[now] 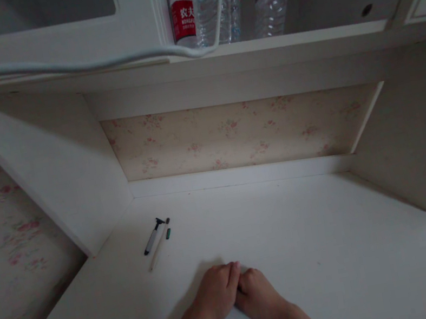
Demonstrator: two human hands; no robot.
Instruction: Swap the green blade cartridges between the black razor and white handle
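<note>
My left hand and my right hand rest together on the white desktop, touching at the fingers. Both are closed, with the left fingers reaching over to the right hand's knuckles. Nothing shows sticking out of either, though the palms are hidden. Beyond my left hand lies a razor with a black head and grey handle. Beside it is a thin pale stick with a dark tip, perhaps a toothbrush. A small green piece lies just right of the stick. My hands are apart from all three.
Above the desktop runs a shelf holding a red-labelled bottle and clear plastic bottles. A white cable droops along the shelf's front edge. Side panels stand left and right, with flowered wallpaper at the back.
</note>
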